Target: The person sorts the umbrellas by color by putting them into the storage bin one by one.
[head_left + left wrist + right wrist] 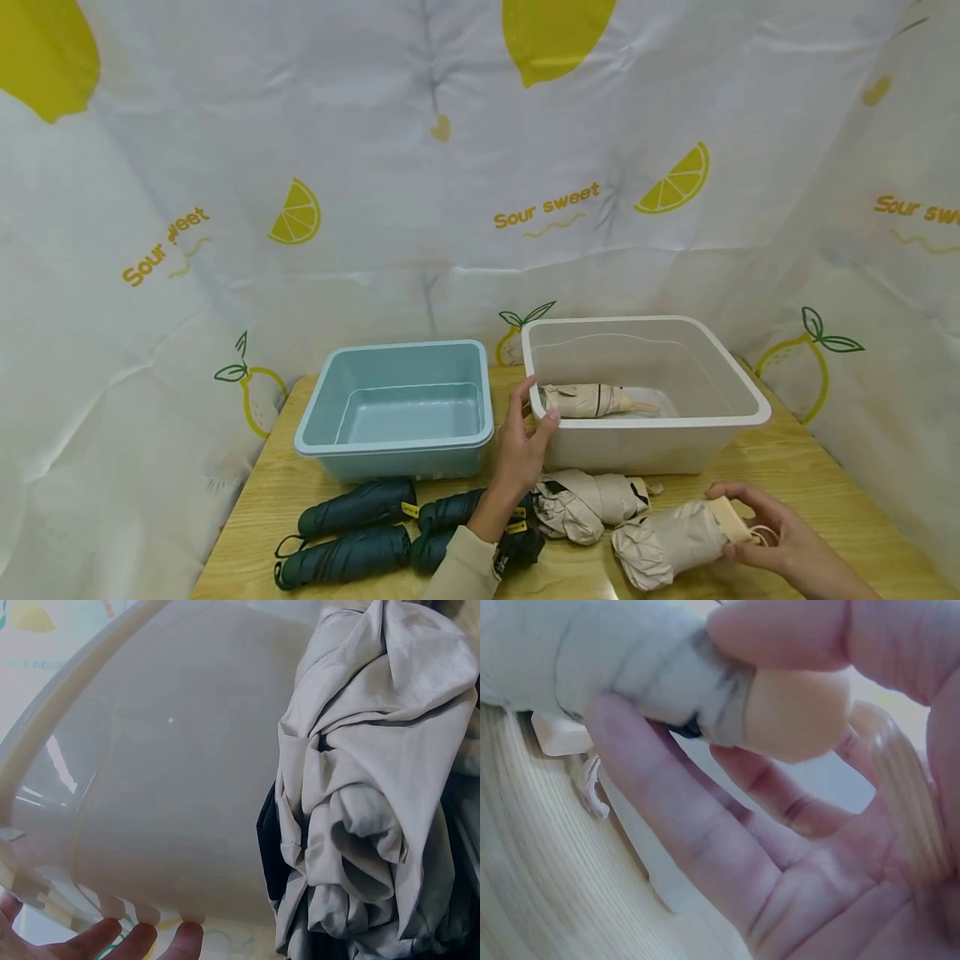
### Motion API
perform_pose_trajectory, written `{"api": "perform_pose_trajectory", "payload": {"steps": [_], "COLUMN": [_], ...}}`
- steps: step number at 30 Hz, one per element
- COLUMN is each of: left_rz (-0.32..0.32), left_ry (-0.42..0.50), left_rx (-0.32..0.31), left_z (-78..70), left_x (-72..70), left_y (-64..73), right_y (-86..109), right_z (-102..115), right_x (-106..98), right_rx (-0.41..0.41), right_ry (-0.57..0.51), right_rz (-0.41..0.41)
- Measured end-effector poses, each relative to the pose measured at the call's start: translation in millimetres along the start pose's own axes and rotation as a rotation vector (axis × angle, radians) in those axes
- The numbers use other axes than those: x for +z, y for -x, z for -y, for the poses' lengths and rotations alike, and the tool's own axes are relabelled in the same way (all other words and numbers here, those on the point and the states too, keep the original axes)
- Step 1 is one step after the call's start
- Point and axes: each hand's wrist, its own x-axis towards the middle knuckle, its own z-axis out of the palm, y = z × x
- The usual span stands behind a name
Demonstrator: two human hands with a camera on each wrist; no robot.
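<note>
In the head view my right hand (pixel 780 537) holds a folded cream umbrella (pixel 678 543) by its pale handle end, low over the table at the front right. The right wrist view shows thumb and fingers around the handle (pixel 799 712), with its strap beside the palm. My left hand (pixel 521 450) grips the front left corner of a white plastic bin (pixel 645 446), thumb at the rim. One cream umbrella (pixel 581 401) lies inside that bin. Another cream umbrella (pixel 592 502) lies in front of it, close beside the held one.
A light blue bin (pixel 405 461) stands left of the white one, with nothing visible inside. Several dark green folded umbrellas (pixel 348 557) lie on the wooden table (pixel 247 546) before it, some partly hidden by my left forearm. A lemon-print sheet (pixel 390 275) hangs behind and at both sides.
</note>
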Motion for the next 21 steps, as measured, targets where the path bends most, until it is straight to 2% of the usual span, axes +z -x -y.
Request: {"api": "perform_pose_trajectory", "payload": {"steps": [4,12,21], "left_rz": [-0.003,-0.007,0.000], "left_ry": [-0.006,-0.010,-0.001], "left_rx": [-0.003,-0.011,-0.001], "left_z": [0.0,-0.2,2.9], "left_x": [0.2,0.5,0.5], "left_y": [0.6,1.2,-0.2], "right_y": [1.7,5.5,1.6], "right_z": [-0.3,-0.5,5.3], "right_x": [-1.3,-3.0,-8.7], "right_rx": [-0.005,-0.102,-0.225], "right_ry": [0.049,0.059,-0.110], "right_rz": [-0.059,-0.108,-0.029]}}
